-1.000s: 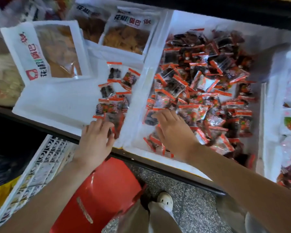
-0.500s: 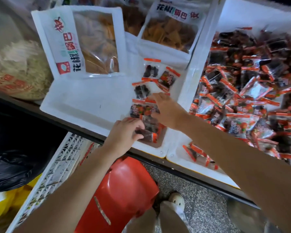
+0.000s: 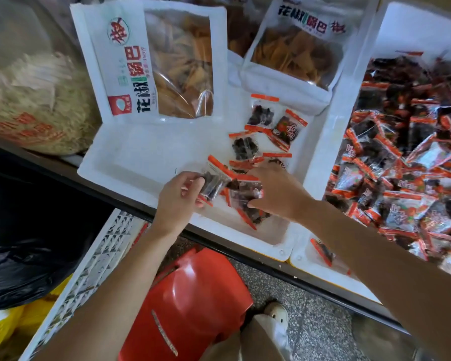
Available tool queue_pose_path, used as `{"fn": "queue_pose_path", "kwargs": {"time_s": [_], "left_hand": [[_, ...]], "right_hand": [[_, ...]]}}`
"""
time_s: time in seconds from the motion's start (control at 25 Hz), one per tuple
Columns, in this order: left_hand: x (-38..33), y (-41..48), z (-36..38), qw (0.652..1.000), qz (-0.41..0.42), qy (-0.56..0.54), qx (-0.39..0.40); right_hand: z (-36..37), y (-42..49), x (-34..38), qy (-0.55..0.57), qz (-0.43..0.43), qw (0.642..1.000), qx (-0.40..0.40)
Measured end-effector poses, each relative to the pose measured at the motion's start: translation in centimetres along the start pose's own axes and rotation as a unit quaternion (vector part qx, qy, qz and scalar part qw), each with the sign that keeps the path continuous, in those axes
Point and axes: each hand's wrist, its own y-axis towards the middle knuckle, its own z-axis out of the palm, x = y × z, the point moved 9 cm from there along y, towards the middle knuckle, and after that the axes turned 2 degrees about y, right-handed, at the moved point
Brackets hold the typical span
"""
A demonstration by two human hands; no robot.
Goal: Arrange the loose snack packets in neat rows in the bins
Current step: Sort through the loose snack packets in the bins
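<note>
Left hand (image 3: 179, 201) pinches one small snack packet (image 3: 215, 182) between thumb and fingertips. The packet is tilted, just above the floor of the left foam bin (image 3: 141, 152), near the front wall.

Right hand (image 3: 279, 194) is just beside the left, and the two hands do not touch. Its fingers bend down onto a cluster of packets (image 3: 245, 196) at the bin's front right. Whether it grips one or only presses on them: cannot tell.

Three more packets (image 3: 261, 114) lie flat behind the cluster in a loose line toward the back. They are clear film with orange-red end strips and dark contents.

Right foam bin (image 3: 414, 29) stands wall to wall against the left one. It holds a disordered heap of packets (image 3: 406, 157) of the same kind.

One large chip bag (image 3: 167, 63) lies across the back of the left bin, and a second chip bag (image 3: 297, 48) lies to its right.

Below the bins are a red stool (image 3: 193, 303), a white lattice crate (image 3: 89, 256) and a black plastic bag (image 3: 24, 243).
</note>
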Motion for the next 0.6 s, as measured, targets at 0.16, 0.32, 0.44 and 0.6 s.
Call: {"fn": "queue_pose_path", "kwargs": {"time_s": [0.16, 0.32, 0.44, 0.6], "left_hand": [[0.4, -0.5, 0.2, 0.99, -0.079, -0.118, -0.023], [-0.7, -1.8, 2.6, 0.982, -0.101, -0.161, 0.005], [-2.6, -3.4, 5.7, 0.978, -0.072, -0.18, 0.073], [-5.8, -4.7, 7.4, 0.99, 0.042, -0.102, 0.085]], "right_hand": [[0.5, -1.0, 1.0, 0.064, 0.022, 0.998, -0.002], [-3.0, -2.6, -1.3, 0.235, 0.11, 0.959, -0.116], [-3.5, -4.5, -3.1, 0.384, 0.171, 0.899, -0.122], [-1.8, -6.8, -3.8, 0.582, 0.184, 0.792, -0.014]]}}
